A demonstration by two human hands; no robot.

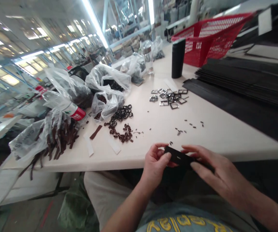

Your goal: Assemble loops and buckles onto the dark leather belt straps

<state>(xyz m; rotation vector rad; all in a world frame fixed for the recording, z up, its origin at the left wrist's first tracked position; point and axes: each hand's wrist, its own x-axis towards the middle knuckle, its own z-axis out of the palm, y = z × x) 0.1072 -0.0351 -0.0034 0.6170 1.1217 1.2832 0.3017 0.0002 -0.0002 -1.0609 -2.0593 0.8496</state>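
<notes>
1. A black strap point(181, 158) is held at the near edge of the table point(168, 129), just above the lap, between both hands.
2. The left hand point(154, 164) is closed on the strap's left end; that end is pinched between thumb and fingers point(157, 147).
3. The right hand point(216, 170) is laid over the strap's right part; its fingers point(197, 167) are stretched out and pressed together along the strap, and the thumb side is hidden.
4. A few small dark bits point(179, 131) are scattered on the table just beyond the hands.
5. A heap of dark rings point(121, 124) is seen further left, beside clear plastic bags point(107, 88).
6. A cluster of metal buckles point(169, 96) is seen near the table's middle, well apart from the hands.
7. A black bottle point(178, 58) is stood upright in front of a red basket point(209, 38).
8. Stacked black sheets point(250, 80) are laid along the right side.
9. A bundle of brown straps point(56, 138) in plastic is hung over the left edge.
</notes>
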